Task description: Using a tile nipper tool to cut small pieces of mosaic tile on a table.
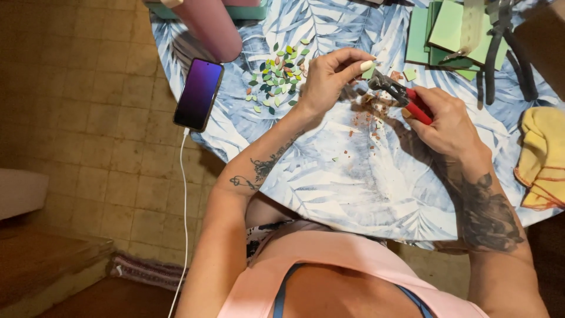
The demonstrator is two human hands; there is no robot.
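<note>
My left hand (331, 73) pinches a small pale green tile piece (368, 72) between thumb and fingers above the table. My right hand (448, 121) grips red-handled nippers (400, 94), whose metal jaws meet the tile piece. Beneath the jaws lie reddish and green crumbs (371, 115) on the cloth. Left of my left hand sits a scatter of small leaf-shaped pieces (279, 73) in greens, pink and orange.
The table wears a blue leaf-print cloth (329, 176). A phone (198, 93) with a white cable lies at the table's left edge beside a pink bottle (209, 26). Green tiles (447, 32) are stacked at the back right with dark pliers (500, 41). A yellow cloth (544, 156) lies at the right.
</note>
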